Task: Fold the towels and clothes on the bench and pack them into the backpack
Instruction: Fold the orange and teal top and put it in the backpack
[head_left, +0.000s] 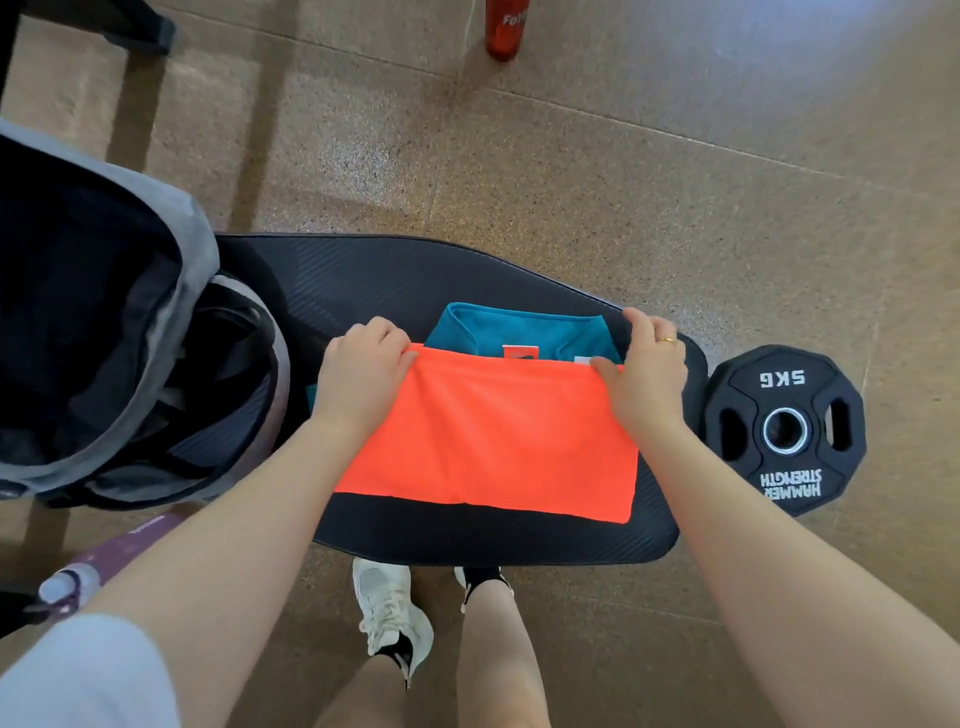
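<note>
Both hands at orange cloth's far edge.

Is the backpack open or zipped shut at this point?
Open. The backpack stands at the bench's left end with its grey rim spread wide, showing the dark interior. No orange or teal cloth shows inside.

Orange cloth folded over teal garment on my bench, backpack open at my left.

The bright orange rectangular cloth lies flat on the black padded bench, its far edge pinched at both corners by my left hand and right hand. Under it, just beyond that edge, a folded teal garment with a small orange label shows. The grey backpack with dark lining stands unzipped, gaping, on the bench's left end.
</note>
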